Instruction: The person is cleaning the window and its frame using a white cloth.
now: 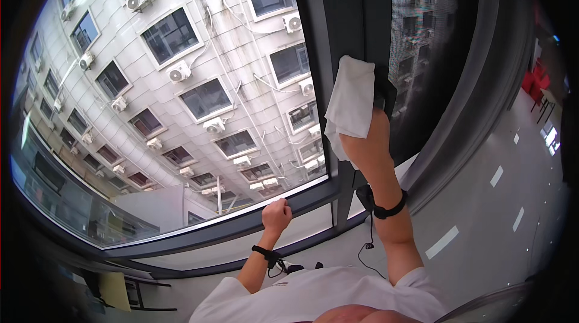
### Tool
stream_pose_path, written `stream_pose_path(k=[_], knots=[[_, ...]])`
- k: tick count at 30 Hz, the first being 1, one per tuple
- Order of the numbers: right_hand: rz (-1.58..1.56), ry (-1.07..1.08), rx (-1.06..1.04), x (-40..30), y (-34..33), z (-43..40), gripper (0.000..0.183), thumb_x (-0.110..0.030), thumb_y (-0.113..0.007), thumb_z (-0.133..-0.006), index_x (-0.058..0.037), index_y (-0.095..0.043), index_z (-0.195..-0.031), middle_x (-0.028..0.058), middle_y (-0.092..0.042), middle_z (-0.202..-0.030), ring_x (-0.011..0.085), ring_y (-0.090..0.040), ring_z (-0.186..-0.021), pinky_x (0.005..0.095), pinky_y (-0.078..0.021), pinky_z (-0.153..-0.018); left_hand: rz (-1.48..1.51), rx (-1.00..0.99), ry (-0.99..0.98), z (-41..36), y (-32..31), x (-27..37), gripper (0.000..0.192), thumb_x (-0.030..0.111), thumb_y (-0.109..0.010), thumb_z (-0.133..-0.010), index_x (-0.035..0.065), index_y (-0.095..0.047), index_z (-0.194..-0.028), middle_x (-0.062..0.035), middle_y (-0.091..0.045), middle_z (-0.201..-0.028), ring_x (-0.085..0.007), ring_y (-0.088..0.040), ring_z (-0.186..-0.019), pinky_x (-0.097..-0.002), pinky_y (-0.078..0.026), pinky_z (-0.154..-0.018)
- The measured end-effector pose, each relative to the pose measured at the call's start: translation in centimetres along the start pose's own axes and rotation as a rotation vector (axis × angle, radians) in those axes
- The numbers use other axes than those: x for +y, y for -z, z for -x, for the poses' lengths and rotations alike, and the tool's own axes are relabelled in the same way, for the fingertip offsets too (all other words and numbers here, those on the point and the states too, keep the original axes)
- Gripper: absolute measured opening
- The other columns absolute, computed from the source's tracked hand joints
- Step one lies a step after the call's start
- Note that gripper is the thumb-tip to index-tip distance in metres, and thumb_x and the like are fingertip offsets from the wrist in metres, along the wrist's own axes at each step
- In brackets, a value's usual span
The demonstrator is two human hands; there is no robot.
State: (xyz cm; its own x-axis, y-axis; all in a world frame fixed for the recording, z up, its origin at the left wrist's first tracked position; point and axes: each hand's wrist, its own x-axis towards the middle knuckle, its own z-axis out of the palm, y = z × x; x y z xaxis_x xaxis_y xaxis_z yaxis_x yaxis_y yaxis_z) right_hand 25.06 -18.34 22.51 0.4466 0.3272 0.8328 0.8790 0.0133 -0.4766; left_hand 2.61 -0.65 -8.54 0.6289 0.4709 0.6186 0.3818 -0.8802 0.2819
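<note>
My right hand (377, 135) presses a folded white cloth (350, 97) against the dark upright post (346, 15) of the window frame. The cloth covers most of the fingers. Part of a dark fitting (385, 92), perhaps a window handle, shows beside the cloth. Lower and to the left, my left hand (277, 219) is curled into a fist at the dark lower rail (312, 194) of the window. Nothing shows in it, and whether it touches the rail is unclear. A black strap with a small device sits on each wrist.
Left of the post is a large glass pane (199, 110), with a building and air-conditioner units outside. A fine mesh screen (409, 29) lies right of it, then a grey curtain (452, 133). A black cable (362, 255) hangs by my right arm. Red chairs (536, 81) stand far right.
</note>
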Motion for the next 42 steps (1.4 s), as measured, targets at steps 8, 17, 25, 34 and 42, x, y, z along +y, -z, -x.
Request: stream_pose_path(k=[8,17,25,34,42], knots=[[0.081,0.077,-0.016,-1.9,1.8,-3.3,0.013,-0.007,-0.073,-0.073,0.0001,-0.063,-0.078,0.0202,-0.063,-0.068,0.0438,-0.065,-0.065,0.0457,-0.0526,-0.058,-0.017,0.017,-0.004,-0.2,0.5,0.5,0.006,0.008,-0.064,-0.073,0.0103,-0.059,-0.076,-0.008,-0.058,-0.062,-0.0287,-0.061,-0.059,-0.0409,-0.049,-0.055],[0.148,0.102,-0.008,-2.2,0.3,-2.6,0.019,-0.01,-0.076,-0.072,-0.0011,-0.065,-0.085,0.02,-0.066,-0.073,0.0417,-0.068,-0.067,0.0444,-0.0565,-0.061,-0.015,0.003,-0.002,-0.2,0.6,0.5,0.007,0.007,-0.065,-0.074,0.0097,-0.06,-0.077,-0.0088,-0.058,-0.063,-0.0294,-0.061,-0.06,-0.0408,-0.049,-0.055],[0.076,0.098,0.029,-1.0,-0.1,-0.6,0.011,-0.003,-0.069,-0.073,0.0,-0.062,-0.08,0.0183,-0.061,-0.067,0.0427,-0.062,-0.062,0.0458,-0.0495,-0.056,-0.006,0.004,0.01,-0.1,0.3,0.8,0.007,0.008,-0.065,-0.075,0.0104,-0.06,-0.079,-0.0086,-0.058,-0.063,-0.029,-0.061,-0.06,-0.041,-0.049,-0.055],[0.054,0.101,-0.008,-0.3,0.8,-1.8,0.011,-0.005,-0.069,-0.072,0.0012,-0.062,-0.077,0.0211,-0.062,-0.066,0.0438,-0.064,-0.063,0.0459,-0.0514,-0.056,0.008,0.012,0.01,0.0,0.4,0.7,0.005,0.008,-0.064,-0.075,0.0103,-0.06,-0.078,-0.0082,-0.059,-0.063,-0.0288,-0.062,-0.061,-0.0412,-0.049,-0.056],[0.082,0.029,-0.008,-1.8,1.9,-4.9,0.013,-0.006,-0.068,-0.074,0.0018,-0.065,-0.084,0.0225,-0.065,-0.071,0.0461,-0.066,-0.069,0.0475,-0.0536,-0.06,-0.015,0.001,-0.008,-0.4,0.4,0.8,0.005,0.008,-0.064,-0.075,0.01,-0.059,-0.077,-0.0081,-0.059,-0.063,-0.0286,-0.061,-0.061,-0.0408,-0.049,-0.055]])
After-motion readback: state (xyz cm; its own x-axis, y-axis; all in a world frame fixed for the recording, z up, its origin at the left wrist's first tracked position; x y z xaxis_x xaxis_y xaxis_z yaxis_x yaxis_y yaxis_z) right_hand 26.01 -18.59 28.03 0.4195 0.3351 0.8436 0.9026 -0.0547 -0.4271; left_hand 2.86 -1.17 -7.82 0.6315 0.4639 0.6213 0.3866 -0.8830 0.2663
